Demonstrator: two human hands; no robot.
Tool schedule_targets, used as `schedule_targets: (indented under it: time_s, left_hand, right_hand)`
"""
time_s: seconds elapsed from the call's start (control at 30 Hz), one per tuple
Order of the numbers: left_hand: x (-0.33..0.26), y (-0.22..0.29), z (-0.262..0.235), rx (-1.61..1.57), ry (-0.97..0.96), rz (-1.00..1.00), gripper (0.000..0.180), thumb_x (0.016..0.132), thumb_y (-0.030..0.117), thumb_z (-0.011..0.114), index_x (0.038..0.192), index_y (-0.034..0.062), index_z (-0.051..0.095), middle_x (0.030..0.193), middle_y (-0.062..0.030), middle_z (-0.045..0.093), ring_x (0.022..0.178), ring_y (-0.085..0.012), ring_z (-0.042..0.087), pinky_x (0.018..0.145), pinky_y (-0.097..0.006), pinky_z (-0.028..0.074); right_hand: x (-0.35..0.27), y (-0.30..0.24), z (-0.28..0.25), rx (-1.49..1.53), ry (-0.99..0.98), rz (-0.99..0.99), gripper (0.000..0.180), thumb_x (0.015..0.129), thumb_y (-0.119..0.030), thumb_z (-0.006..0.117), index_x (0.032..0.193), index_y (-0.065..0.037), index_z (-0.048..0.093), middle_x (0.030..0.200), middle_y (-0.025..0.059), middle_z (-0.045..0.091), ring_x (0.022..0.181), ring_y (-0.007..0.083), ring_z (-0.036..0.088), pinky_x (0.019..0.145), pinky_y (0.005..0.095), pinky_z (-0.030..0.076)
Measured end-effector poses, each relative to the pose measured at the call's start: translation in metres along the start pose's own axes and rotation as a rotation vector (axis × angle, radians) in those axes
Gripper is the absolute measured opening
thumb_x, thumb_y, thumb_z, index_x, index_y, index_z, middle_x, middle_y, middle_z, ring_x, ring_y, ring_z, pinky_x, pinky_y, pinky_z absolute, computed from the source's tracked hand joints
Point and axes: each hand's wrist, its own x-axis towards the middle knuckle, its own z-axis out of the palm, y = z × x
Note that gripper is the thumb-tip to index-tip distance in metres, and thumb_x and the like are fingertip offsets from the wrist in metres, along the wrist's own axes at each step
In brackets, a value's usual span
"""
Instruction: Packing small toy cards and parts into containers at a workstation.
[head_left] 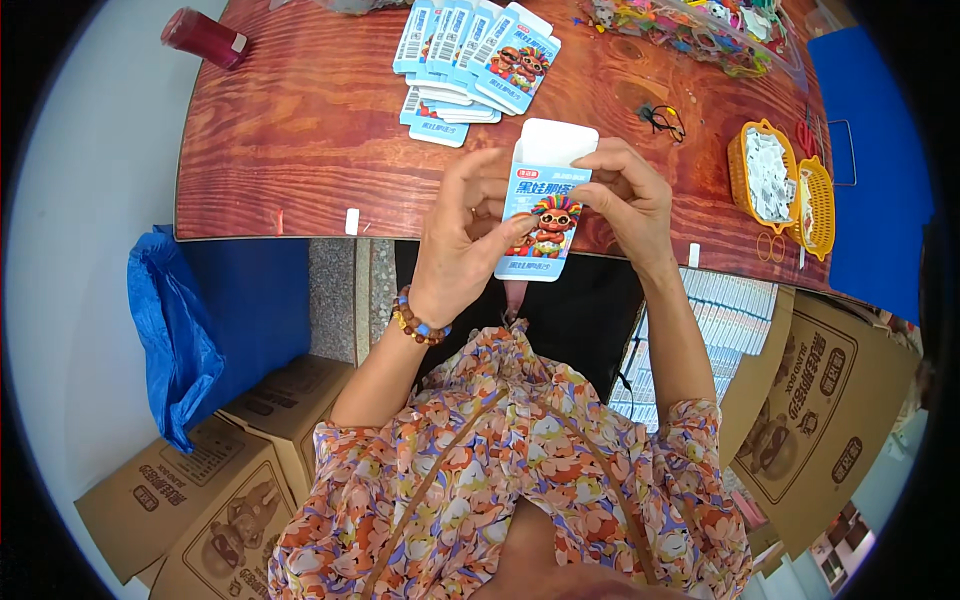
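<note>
A small light-blue cardboard box (541,190) with cartoon figures on its front is held upright before my chest, over the table's near edge. Its white top flap stands up and open. My left hand (452,238) grips its left side, the thumb lying across the front and the fingers partly behind. At the upper right edge, by the base of the flap, my right hand (632,205) pinches the box between thumb and fingers. Beyond it lies a pile of flat, matching boxes (517,72) with their flaps out.
On the red wood-grain table (310,130) are a dark red jar (205,38), yellow baskets (738,178) with white packets, a black tangle (662,122) and a heap of colourful trinkets (690,35). Brown cartons (825,410) and a crate of packed boxes (700,310) stand below.
</note>
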Motion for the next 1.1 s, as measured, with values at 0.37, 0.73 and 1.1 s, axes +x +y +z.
schedule_targets:
  time_s: [0.37,0.73,1.1]
  left_hand:
    - [0.006,-0.01,-0.017,-0.084,-0.218,-0.18,0.05,0.086,-0.004,0.069,0.131,0.007,0.049,0.106,-0.0061,0.063,0.095,-0.0116,0.064,0.08,-0.027,0.055]
    - [-0.007,-0.007,-0.006,0.08,-0.151,0.009,0.049,0.085,-0.004,0.07,0.129,0.0056,0.052,0.111,-0.0075,0.065,0.096,-0.0135,0.066,0.081,-0.028,0.056]
    - [-0.011,-0.007,-0.007,0.036,-0.193,-0.071,0.055,0.086,0.001,0.071,0.133,0.006,0.042,0.111,-0.0122,0.066,0.094,-0.0172,0.068,0.081,-0.031,0.056]
  right_hand:
    - [-0.009,-0.011,0.001,-0.303,-0.094,0.046,0.016,0.085,0.003,0.071,0.101,0.001,0.068,0.101,0.0046,0.063,0.094,0.0122,0.062,0.081,0.0247,0.05]
    - [0.006,-0.043,0.008,-0.071,-0.01,0.289,0.013,0.097,-0.008,0.061,0.104,0.003,0.065,0.099,0.0056,0.07,0.093,0.0092,0.062,0.084,0.0249,0.05]
    - [0.01,-0.064,0.001,-0.408,-0.197,0.345,0.018,0.091,-0.004,0.066,0.108,0.001,0.072,0.093,0.0041,0.072,0.085,0.0076,0.066,0.074,0.0229,0.053]
